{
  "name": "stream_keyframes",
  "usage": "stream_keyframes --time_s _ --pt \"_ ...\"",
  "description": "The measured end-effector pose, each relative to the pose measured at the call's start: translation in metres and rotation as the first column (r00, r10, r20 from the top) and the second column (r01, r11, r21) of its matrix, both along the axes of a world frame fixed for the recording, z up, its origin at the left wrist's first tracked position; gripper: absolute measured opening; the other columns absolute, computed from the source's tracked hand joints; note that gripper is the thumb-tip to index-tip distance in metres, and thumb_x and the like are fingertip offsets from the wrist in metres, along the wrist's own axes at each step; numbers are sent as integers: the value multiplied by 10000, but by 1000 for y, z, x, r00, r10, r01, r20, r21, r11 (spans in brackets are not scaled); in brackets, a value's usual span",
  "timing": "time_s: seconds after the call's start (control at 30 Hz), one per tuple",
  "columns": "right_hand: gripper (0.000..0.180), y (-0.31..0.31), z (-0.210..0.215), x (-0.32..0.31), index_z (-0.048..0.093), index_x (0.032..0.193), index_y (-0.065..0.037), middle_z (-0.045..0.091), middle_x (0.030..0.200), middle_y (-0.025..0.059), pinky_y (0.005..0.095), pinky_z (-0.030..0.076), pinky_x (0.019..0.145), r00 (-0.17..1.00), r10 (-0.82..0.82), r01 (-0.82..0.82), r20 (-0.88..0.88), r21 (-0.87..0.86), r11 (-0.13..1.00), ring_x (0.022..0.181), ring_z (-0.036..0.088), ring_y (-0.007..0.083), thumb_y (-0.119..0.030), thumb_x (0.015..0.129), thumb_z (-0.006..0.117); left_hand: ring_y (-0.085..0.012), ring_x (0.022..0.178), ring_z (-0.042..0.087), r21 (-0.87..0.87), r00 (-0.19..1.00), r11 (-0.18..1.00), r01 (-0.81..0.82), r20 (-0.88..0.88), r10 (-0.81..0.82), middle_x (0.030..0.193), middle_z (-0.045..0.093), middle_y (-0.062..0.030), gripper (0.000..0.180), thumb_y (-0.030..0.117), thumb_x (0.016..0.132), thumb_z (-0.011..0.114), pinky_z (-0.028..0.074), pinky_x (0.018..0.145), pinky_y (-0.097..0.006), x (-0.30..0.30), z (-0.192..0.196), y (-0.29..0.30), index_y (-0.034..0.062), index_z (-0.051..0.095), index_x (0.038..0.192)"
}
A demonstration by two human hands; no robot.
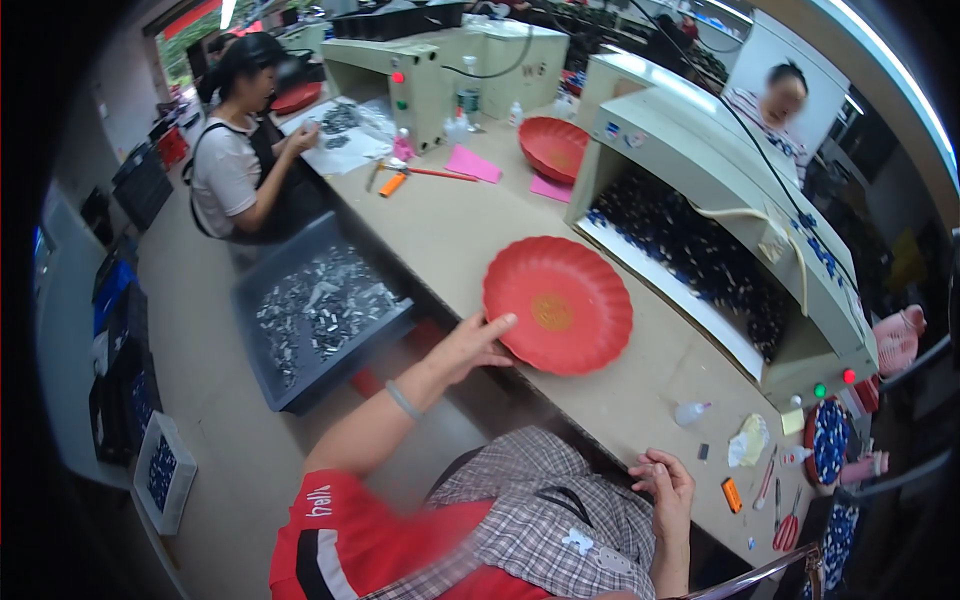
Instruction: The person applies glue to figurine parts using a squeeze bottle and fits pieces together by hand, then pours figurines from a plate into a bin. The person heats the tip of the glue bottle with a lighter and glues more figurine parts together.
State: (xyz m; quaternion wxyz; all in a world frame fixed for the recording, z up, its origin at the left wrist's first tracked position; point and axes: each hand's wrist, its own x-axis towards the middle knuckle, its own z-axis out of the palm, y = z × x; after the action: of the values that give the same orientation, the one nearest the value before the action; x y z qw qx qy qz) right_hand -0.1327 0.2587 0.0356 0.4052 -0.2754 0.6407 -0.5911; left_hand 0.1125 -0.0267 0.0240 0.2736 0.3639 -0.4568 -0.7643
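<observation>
A round red scalloped dish (590,285) with a gold mark in its middle rests at the near side of the workbench. My left hand (470,345) grips its near left rim, thumb on top and the other fingers lower down. A band circles that wrist. At the bench's front edge, farther right, is my right hand (665,485); its fingers are loosely bent and somewhat apart, and I see nothing in them. Closest to it on the bench are a small dark block (703,452) and an orange-handled cutter (732,495).
A grey bin (270,375) of small shiny pieces stands left of the bench. A pale machine (690,130) with dark and blue pieces inside fills the right back. Red-handled scissors (787,532) and a small bottle (690,412) lie near right. A co-worker (235,150) works at far left.
</observation>
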Motion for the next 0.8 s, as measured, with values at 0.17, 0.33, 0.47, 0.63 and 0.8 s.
stream_keyframes --time_s 0.17,0.33,0.47,0.63,0.8 --pt "213 31 -10 -14 587 1079 36 648 920 131 232 510 610 980 -134 132 -146 -24 991 757 644 157 -104 943 501 -198 938 607 -428 965 903 -33 222 141 1255 482 -146 577 138 883 609 523 792 -314 -4 5 5 37 340 1383" --pt "174 41 -26 -34 597 1045 28 638 896 87 213 477 586 853 -462 425 -242 -190 885 731 609 112 -61 935 496 -123 866 579 -827 920 562 -21 204 335 1287 392 -96 435 -47 834 559 491 733 -236 22 -6 31 -24 462 1257" --pt "210 31 -32 -52 556 1104 10 598 1005 69 221 487 635 726 -601 560 -334 -221 798 841 583 118 -12 904 497 -181 796 613 -537 951 814 222 -66 -303 950 630 -140 310 -61 765 532 497 735 -290 -9 64 79 -47 578 1072" --pt "347 6 -42 -65 505 1168 -3 523 1120 81 248 502 742 695 -592 557 -408 -216 802 995 541 145 76 830 502 -336 829 616 -655 429 611 445 -442 -787 922 627 -208 206 121 813 636 491 713 -419 -23 96 86 -70 622 888" --pt "410 -4 -34 -63 508 1181 -18 507 1114 95 264 505 779 656 -564 541 -501 -209 815 989 546 166 108 791 496 -354 796 615 -507 267 606 612 -589 -763 894 627 -207 193 139 820 642 483 677 -444 -63 105 84 -45 615 871"
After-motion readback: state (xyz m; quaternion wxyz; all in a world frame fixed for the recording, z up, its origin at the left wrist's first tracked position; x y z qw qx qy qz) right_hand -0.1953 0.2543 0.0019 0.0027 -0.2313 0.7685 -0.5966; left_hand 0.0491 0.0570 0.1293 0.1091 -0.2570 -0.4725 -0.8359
